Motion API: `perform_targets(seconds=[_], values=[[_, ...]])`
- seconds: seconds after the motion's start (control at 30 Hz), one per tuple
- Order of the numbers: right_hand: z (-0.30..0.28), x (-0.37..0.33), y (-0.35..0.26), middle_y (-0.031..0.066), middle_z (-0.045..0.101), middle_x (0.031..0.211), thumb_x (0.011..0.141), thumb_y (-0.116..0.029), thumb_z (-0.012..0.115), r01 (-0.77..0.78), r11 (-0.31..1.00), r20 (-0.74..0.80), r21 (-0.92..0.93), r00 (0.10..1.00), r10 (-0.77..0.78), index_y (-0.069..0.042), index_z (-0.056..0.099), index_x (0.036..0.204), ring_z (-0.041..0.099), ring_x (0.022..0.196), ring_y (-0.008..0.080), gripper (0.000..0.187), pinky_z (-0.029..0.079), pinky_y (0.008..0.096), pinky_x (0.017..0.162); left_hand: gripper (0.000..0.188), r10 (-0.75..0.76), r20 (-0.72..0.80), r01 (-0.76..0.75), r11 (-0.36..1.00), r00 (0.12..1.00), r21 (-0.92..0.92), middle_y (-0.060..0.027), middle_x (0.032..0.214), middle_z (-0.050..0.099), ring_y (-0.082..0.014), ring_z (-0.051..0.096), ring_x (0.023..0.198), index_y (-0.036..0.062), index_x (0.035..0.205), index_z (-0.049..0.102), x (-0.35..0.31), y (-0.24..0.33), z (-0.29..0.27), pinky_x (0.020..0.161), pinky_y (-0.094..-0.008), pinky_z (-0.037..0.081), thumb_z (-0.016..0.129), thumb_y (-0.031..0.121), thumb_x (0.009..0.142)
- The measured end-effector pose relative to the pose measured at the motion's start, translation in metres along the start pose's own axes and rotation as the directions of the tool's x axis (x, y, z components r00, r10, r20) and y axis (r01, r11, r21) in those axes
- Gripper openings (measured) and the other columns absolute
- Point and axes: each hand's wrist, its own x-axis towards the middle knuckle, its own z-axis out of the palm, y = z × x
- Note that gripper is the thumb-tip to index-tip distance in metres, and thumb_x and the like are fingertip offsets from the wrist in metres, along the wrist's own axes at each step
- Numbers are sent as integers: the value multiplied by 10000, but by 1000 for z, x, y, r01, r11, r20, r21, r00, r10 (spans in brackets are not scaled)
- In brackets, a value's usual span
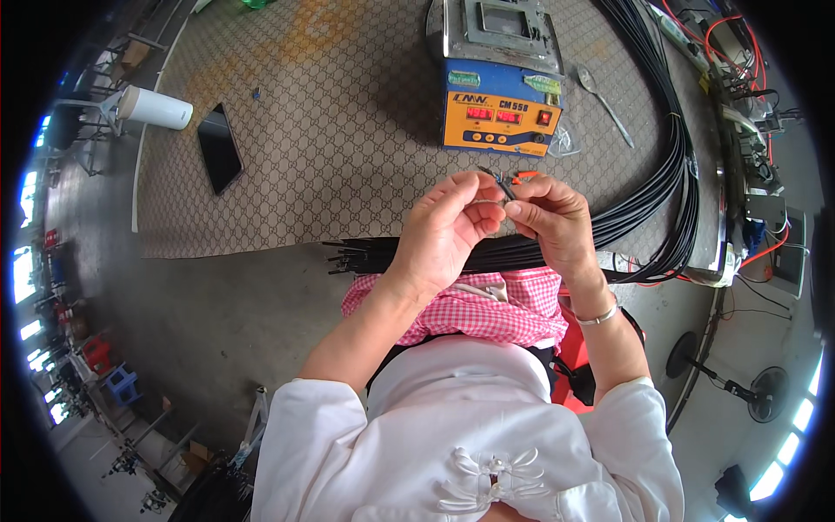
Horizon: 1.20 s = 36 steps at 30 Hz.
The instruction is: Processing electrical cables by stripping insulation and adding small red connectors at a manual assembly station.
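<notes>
Both hands meet above the table's near edge, in front of a blue and orange control box (496,113) with lit red displays. My right hand (557,222) pinches a black cable end (507,188) between thumb and fingertips. Close beside it, my left hand (448,222) is closed with its thumb and fingertips at the thin wires of that cable end; the exact grip is partly hidden. Just behind the fingertips is a small orange piece (525,177). A thick bundle of black cables (670,174) curves down the right side and passes under my hands, its cut ends (352,255) pointing left.
On the patterned tablecloth (304,157) lie a black phone (219,150) and a white cup (155,108) on its side at the left edge. A metal spoon (604,104) lies right of the box. Red wires and equipment crowd the right edge; a fan (767,396) stands beyond.
</notes>
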Motion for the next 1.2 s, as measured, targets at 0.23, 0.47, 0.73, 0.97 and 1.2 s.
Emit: perform_targets(seconds=[0.23,0.47,0.73,0.97,1.2], values=[[15,-5,13,2,573,751,741,46,648,44,999,-60,9,997,-43,-26,588,802,539,631,47,112,441,165,522,192,220,-12,-210,943,975,259,-51,944,597,-106,532,866,28,1022,570,-1,-21,-8,771,-258,425,558,125,857],[-5,-6,4,-6,579,823,792,-63,639,91,918,111,-387,993,-52,-6,604,858,538,774,62,94,455,216,655,174,345,74,-353,905,936,239,-74,910,591,-158,562,846,47,1036,565,-5,-21,-14,776,-297,462,514,86,875],[-34,9,23,153,533,925,669,56,558,384,30,350,-923,868,-351,-4,557,936,510,871,322,273,434,368,785,176,230,121,-252,943,966,218,-53,818,572,-118,506,713,12,1017,590,-12,-8,-25,638,-241,403,526,55,859],[-37,10,16,170,580,859,684,46,521,129,399,64,-908,983,-171,-21,526,1116,578,787,282,437,470,329,734,149,176,70,-187,956,982,224,-50,758,571,-107,464,672,-15,959,607,-17,-2,-26,619,-228,369,547,52,840],[-21,-9,-13,2,555,770,818,-321,622,-205,926,215,-316,936,280,18,559,1073,549,685,95,429,469,223,648,132,130,86,-150,944,988,293,-40,773,580,-86,444,649,-15,922,609,-16,1,-27,601,-212,359,553,69,837]])
